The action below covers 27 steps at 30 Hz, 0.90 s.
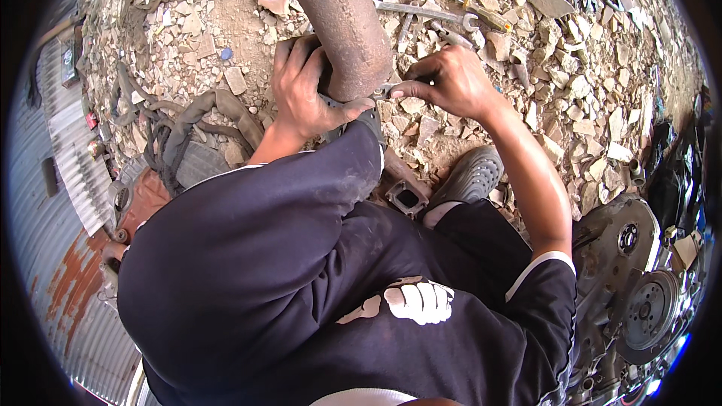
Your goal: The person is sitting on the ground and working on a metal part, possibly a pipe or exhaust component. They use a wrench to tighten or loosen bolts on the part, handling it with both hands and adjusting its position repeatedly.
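Head view: rusty pipe, marks illegible, left fingers round it, right fingers tight on metal piece.

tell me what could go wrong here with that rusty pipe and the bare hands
The left hand is bare and close against the rusty pipe, so it might get scraped or pinched. The right hand, also bare, is close to the pipe's near end and could be knocked if the pipe slips. The shoe rests among loose rubble, so footing may shift.
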### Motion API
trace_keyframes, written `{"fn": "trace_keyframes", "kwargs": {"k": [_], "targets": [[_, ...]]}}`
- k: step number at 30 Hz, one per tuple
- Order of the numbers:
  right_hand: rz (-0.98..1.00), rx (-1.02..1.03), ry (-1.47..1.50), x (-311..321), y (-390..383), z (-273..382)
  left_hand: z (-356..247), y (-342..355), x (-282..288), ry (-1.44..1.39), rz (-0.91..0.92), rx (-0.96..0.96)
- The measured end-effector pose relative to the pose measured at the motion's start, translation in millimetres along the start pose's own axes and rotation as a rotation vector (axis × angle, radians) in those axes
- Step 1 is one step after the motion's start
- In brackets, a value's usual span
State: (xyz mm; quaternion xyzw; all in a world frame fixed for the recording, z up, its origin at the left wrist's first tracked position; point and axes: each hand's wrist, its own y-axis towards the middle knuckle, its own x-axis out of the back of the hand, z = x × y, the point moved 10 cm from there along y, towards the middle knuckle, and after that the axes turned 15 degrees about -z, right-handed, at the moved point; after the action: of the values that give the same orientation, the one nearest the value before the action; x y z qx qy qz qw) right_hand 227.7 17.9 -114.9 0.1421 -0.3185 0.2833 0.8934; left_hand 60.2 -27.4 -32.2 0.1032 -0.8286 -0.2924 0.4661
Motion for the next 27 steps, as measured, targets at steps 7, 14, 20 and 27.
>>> {"fn": "trace_keyframes", "kwargs": {"k": [7,14,20,27], "targets": [[0.241,-0.318,0.207,-11.9,-14.7,-4.6,-0.4,1.0,4.9,0.008,0.003,0.0],[0.234,-0.256,0.222,-24.5,-20.8,1.4,-2.3,4.6,4.5,-0.007,0.009,0.004],[0.197,-0.312,0.291,-16.7,-20.3,-0.2,-1.6,2.5,4.0,-0.006,0.002,0.008],[0.271,-0.29,0.226,-7.1,-11.5,6.7,-2.1,2.0,4.3,-0.006,-0.014,-0.006]]}}
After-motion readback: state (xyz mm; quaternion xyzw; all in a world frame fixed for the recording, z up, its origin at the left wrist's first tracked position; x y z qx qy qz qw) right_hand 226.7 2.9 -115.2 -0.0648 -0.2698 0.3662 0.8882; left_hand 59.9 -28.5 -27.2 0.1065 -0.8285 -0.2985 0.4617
